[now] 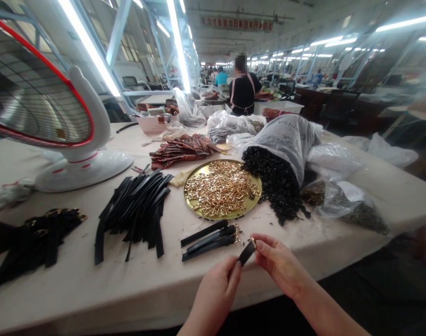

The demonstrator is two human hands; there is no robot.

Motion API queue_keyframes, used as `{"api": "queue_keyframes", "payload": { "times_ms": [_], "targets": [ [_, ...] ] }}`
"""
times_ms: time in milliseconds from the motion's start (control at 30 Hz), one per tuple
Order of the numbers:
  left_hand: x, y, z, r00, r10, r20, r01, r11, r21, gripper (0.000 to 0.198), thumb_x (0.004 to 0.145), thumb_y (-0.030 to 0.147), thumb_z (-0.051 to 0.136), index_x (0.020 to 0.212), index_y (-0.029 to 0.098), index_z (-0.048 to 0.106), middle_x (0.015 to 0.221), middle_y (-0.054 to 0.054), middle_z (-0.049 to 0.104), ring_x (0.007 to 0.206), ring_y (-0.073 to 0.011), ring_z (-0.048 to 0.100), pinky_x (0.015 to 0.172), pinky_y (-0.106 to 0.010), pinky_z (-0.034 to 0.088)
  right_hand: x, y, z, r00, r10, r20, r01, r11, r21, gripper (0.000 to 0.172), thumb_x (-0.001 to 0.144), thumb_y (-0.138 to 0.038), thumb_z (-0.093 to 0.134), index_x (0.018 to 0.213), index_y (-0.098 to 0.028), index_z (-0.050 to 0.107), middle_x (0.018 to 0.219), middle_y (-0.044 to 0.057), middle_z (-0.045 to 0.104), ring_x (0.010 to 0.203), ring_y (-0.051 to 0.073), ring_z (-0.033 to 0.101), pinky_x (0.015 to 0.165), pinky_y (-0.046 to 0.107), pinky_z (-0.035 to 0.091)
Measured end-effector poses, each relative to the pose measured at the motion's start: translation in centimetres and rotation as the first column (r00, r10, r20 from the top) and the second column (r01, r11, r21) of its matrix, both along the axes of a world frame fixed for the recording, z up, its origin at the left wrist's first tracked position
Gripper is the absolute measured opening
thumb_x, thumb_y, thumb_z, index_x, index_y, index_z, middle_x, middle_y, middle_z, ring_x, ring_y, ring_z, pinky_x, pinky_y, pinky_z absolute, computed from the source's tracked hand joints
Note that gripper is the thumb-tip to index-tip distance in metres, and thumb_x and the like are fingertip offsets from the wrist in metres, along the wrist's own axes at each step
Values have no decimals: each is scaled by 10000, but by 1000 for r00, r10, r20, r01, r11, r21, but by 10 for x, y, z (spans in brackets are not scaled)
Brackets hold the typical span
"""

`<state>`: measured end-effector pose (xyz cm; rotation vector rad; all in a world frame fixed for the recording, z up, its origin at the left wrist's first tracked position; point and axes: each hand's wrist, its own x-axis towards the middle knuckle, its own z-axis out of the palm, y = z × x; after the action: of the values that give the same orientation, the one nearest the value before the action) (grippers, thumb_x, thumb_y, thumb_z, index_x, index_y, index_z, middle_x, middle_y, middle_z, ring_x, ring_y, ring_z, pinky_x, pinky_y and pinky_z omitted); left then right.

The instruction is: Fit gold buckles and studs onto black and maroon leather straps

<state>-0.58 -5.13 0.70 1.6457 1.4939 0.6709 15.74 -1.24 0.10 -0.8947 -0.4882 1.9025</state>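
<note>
My left hand [218,289] pinches the lower end of a short black strap [247,252] near the table's front edge. My right hand [276,259] grips the strap's upper end, where a small gold buckle sits. Just beyond the hands lie three finished black straps with gold buckles [209,239]. Behind them a round gold tray [195,205] holds a heap of gold buckles. A pile of plain black straps [136,210] lies to the left.
A white fan with a red rim [59,121] stands at the left. A plastic bag spills small black parts [276,182] right of the tray. Buckled straps [34,238] lie far left, brown pieces [181,149] behind. A person in black [244,88] works beyond the table.
</note>
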Motion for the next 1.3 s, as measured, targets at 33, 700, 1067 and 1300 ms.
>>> {"api": "queue_keyframes", "payload": {
  "times_ms": [33,700,1067,1300],
  "targets": [
    [-4,0,3,997,-11,-82,16,998,58,281,877,359,347,800,212,573,677,-13,590,647,-154,551,587,-228,381,1,-1,-1,1000,11,9,-11,1000,-3,287,632,-189,770,900,-147,677,759,3,664,581,43,577,586,140,494],
    [0,3,3,995,16,99,-21,998,55,231,877,318,373,860,213,578,759,-21,621,703,-160,554,634,-235,400,-19,-8,-5,959,82,270,-135,973,185,286,640,-314,751,873,-173,664,703,-8,611,609,91,518,615,218,438],
    [13,7,-6,794,180,581,47,934,-354,250,827,421,455,821,172,438,595,58,474,393,-38,356,384,-165,252,-17,-10,-9,856,-32,516,-171,924,342,245,747,-405,629,759,-174,547,655,-23,509,609,110,456,574,234,382],
    [21,2,-6,804,185,565,-2,951,-309,289,832,452,436,764,172,452,529,63,463,369,-42,343,369,-165,229,-12,-8,-2,918,99,385,-178,968,176,217,748,-358,604,688,-165,527,595,-38,434,545,94,371,532,229,315]
  ]
}}
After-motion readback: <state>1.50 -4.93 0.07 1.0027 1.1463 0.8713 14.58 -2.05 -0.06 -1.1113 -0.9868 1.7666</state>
